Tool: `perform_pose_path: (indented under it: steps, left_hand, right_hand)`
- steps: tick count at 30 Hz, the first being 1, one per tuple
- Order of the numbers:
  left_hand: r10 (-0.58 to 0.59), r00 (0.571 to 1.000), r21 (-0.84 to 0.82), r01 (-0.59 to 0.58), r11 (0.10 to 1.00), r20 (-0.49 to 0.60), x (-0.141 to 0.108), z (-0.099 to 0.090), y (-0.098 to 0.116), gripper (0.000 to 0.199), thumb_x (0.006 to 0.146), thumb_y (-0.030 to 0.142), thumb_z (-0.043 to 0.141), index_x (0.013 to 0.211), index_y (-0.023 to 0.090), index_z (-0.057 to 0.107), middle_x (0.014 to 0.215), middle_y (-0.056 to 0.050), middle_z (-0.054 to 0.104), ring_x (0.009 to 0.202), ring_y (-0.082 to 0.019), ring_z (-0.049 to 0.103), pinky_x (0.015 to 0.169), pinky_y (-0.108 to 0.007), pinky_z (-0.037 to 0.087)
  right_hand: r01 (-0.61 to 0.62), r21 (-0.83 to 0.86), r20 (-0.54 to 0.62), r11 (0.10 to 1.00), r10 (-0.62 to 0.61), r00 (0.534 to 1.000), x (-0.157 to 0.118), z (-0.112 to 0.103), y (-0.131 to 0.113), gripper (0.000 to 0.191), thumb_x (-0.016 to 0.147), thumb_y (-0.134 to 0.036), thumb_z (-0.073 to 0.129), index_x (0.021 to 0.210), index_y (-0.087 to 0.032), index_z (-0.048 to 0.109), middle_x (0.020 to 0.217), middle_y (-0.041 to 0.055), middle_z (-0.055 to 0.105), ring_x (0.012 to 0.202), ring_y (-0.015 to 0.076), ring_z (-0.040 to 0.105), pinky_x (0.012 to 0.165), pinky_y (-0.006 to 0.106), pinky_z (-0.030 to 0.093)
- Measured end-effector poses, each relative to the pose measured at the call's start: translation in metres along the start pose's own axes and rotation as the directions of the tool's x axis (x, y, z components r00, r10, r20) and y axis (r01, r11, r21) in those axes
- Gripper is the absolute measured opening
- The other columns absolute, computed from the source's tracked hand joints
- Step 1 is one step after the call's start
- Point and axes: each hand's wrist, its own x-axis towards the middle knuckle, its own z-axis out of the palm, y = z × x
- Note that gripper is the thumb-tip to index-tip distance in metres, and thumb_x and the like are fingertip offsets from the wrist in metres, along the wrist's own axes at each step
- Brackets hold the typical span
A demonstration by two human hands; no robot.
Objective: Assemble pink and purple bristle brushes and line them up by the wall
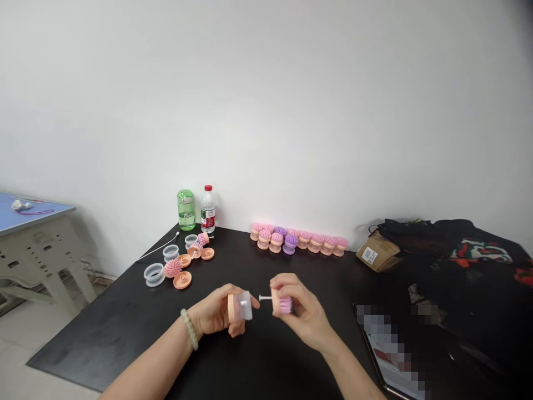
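Note:
Above the black table, my left hand (219,311) is closed round a cup-like piece (241,307), made of a peach disc with a clear ring on its right side. Facing it, my right hand (302,311) grips a pink bristle brush head (283,303). A thin white stem sticks out of the brush head toward the clear ring. A small gap separates the stem's tip from the ring. On the table to the left lie clear rings (154,274), peach discs (182,280) and another pink brush head (172,268).
Several assembled pink and purple brushes (290,243) stand in rows along the wall. A green bottle (186,210) and a red-capped water bottle (208,209) stand at the back left. A brown paper bag (380,251), dark clothing (458,300) and a tablet-like device (387,355) lie at the right.

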Motion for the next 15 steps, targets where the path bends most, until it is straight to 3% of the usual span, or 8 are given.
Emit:
perform_pose_path:
  steps: [2, 4, 7, 9, 12, 15]
  left_hand:
    - [0.065, 0.995, -0.049, -0.068, 0.996, -0.075, -0.002, -0.004, 0.003, 0.044, 0.09, 0.043, 0.051, 0.106, 0.008, 0.07, 0.059, -0.006, 0.067, 0.054, -0.017, 0.062, 0.062, -0.029, 0.044]
    - [0.161, 0.977, -0.098, -0.176, 0.98, -0.143, -0.003, -0.006, 0.006, 0.038, 0.085, 0.037, 0.066, 0.114, 0.013, 0.069, 0.085, -0.009, 0.072, 0.077, -0.019, 0.068, 0.069, -0.028, 0.044]
    - [0.27, 0.946, -0.125, -0.294, 0.947, -0.177, -0.004, -0.008, 0.007, 0.054, 0.077, 0.024, 0.08, 0.128, 0.022, 0.062, 0.108, -0.009, 0.069, 0.097, -0.02, 0.065, 0.081, -0.03, 0.045]
    - [0.294, 0.94, -0.113, -0.316, 0.942, -0.174, -0.004, -0.008, 0.006, 0.061, 0.077, 0.023, 0.081, 0.133, 0.026, 0.058, 0.112, -0.008, 0.067, 0.099, -0.02, 0.064, 0.088, -0.034, 0.044]
    - [0.308, 0.937, -0.07, -0.322, 0.944, -0.163, -0.004, -0.006, 0.005, 0.057, 0.077, 0.028, 0.082, 0.13, 0.026, 0.059, 0.117, -0.008, 0.064, 0.102, -0.024, 0.065, 0.093, -0.041, 0.044]
    - [0.335, 0.929, 0.02, -0.336, 0.942, -0.157, -0.002, -0.002, 0.004, 0.047, 0.074, 0.033, 0.083, 0.115, 0.022, 0.062, 0.109, -0.009, 0.066, 0.104, -0.029, 0.067, 0.095, -0.046, 0.044]
  right_hand:
    - [-0.107, -0.108, -0.065, 0.988, 0.101, 0.993, -0.002, -0.008, 0.013, 0.034, 0.08, -0.013, 0.069, 0.108, -0.028, 0.059, 0.118, 0.0072, 0.061, 0.112, 0.0239, 0.06, 0.091, 0.037, 0.052]
    - [-0.295, -0.237, -0.128, 0.926, 0.271, 0.954, -0.006, -0.011, 0.032, 0.04, 0.074, -0.016, 0.07, 0.112, -0.025, 0.06, 0.116, 0.0078, 0.064, 0.108, 0.0252, 0.064, 0.091, 0.038, 0.053]
    - [-0.465, -0.366, -0.218, 0.806, 0.411, 0.885, -0.014, -0.007, 0.059, 0.033, 0.07, -0.02, 0.068, 0.103, -0.022, 0.063, 0.102, 0.0055, 0.07, 0.094, 0.0257, 0.069, 0.086, 0.041, 0.056]
    - [-0.477, -0.392, -0.243, 0.787, 0.411, 0.878, -0.018, -0.003, 0.072, 0.031, 0.07, -0.021, 0.067, 0.101, -0.022, 0.065, 0.102, 0.006, 0.07, 0.096, 0.0272, 0.069, 0.089, 0.044, 0.055]
    - [-0.457, -0.415, -0.284, 0.787, 0.366, 0.886, -0.02, 0.0, 0.077, 0.044, 0.071, -0.02, 0.068, 0.114, -0.022, 0.062, 0.119, 0.0097, 0.066, 0.113, 0.0307, 0.063, 0.099, 0.05, 0.05]
    - [-0.321, -0.483, -0.307, 0.815, 0.186, 0.933, -0.018, 0.002, 0.066, 0.047, 0.077, -0.025, 0.07, 0.123, -0.022, 0.059, 0.128, 0.0126, 0.062, 0.123, 0.0327, 0.056, 0.102, 0.053, 0.048]
